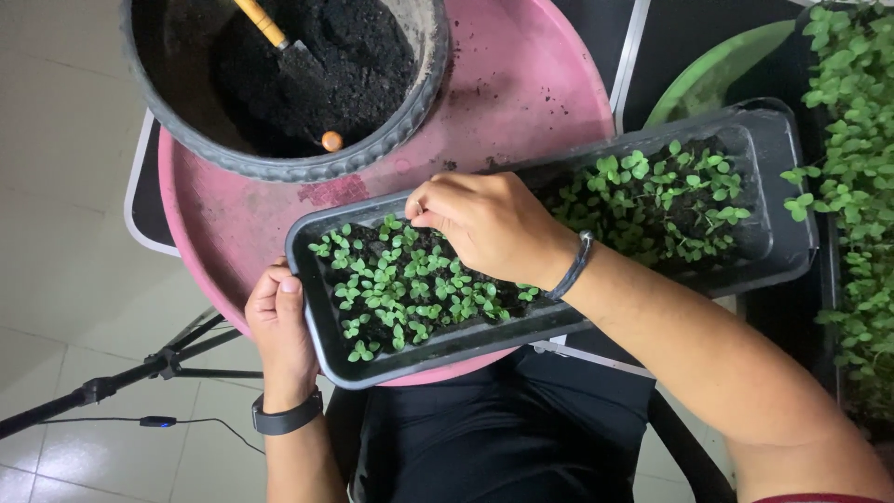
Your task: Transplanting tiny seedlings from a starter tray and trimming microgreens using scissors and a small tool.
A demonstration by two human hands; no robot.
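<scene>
Pale square floor tiles all down the left side, thin grout lines, soft even light and no hard shadows. Black tripod legs splayed across the lower left, with a thin cable trailing over the tiles and a small inline box with a blue light on it. Dark tabletop with a light metal edge, poking out at the left edge and again along the top right. Further right on that top, a green basin rim and a dense patch of greenery running down the right edge. Pretty dim over there, hard to make out more.
</scene>
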